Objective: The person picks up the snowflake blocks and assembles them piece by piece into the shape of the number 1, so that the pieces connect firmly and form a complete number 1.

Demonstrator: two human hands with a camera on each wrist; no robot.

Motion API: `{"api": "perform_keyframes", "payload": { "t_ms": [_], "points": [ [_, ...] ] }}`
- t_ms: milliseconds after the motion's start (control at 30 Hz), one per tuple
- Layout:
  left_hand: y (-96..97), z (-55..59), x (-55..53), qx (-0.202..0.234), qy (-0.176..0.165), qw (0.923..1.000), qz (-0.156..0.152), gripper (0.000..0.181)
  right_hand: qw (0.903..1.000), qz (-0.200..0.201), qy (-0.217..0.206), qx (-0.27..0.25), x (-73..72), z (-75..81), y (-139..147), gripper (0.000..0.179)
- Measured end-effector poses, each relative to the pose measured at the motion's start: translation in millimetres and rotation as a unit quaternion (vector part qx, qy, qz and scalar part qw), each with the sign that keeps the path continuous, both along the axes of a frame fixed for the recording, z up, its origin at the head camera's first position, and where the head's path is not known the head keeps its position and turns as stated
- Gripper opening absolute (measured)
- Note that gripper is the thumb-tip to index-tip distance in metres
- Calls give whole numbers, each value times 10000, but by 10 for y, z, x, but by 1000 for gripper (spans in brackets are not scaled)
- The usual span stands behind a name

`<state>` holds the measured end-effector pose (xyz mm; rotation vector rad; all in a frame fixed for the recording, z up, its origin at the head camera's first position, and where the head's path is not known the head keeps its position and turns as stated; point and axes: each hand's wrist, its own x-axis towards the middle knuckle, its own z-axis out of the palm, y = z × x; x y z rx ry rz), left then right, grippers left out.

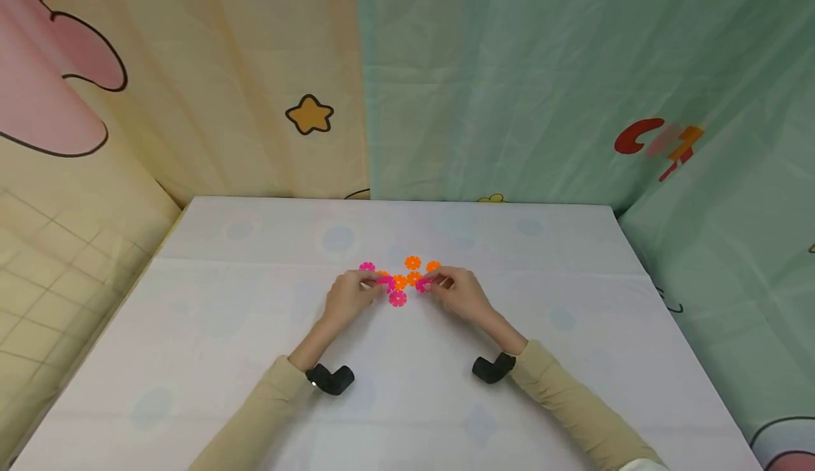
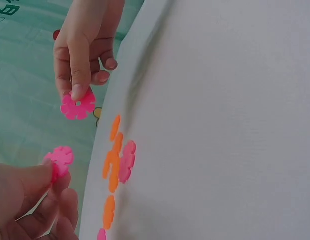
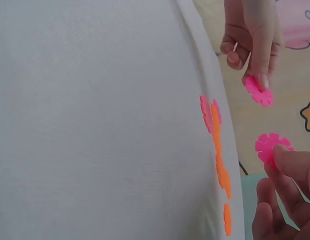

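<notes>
Between its thumb and fingers, my left hand pinches a pink flower-shaped notched disc. Opposite it, my right hand pinches another pink notched disc by its edge. Both held discs are raised above the table and apart from each other. Several orange notched discs lie flat on the table around and between the fingertips. A loose pink disc rests just in front of them, and one more pink disc lies beyond the left fingers. The fingers partly cover both held discs.
A white cloth with faint spots covers the table. Its far edge runs close to printed curtains in yellow and green. Each wrist carries a black camera mount, and both forearms wear beige sleeves.
</notes>
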<state>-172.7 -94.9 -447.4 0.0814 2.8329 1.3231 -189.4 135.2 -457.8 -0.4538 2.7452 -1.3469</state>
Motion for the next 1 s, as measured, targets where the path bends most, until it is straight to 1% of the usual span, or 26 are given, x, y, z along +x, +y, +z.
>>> {"api": "perform_keyframes", "payload": {
  "t_ms": [100,200,300,500,567,667,833,1000],
  "points": [
    [21,21,-14,291,22,9995,-86,25,9996,-77,185,-182,-14,33,-8,15],
    [42,53,-23,431,27,9990,-122,25,9986,-123,372,-368,-36,45,-18,16],
    [69,85,-35,605,27,9980,-168,25,9972,-157,470,-556,-58,58,-33,17],
    [127,175,-59,1025,-75,9944,-258,27,9924,-137,692,-1007,-69,114,-65,17],
    [143,198,-72,1081,-86,9937,-292,27,9905,-112,784,-1122,-73,137,-74,16],
    [156,215,-93,1167,-106,9925,-341,26,9891,-95,848,-1199,-74,161,-87,17],
    [160,225,-120,1352,-239,9897,-418,26,9891,-165,854,-1187,-70,177,-109,20],
    [161,255,-140,1626,-393,9849,-442,27,9888,-237,946,-1134,-63,214,-140,17]
  ]
}}
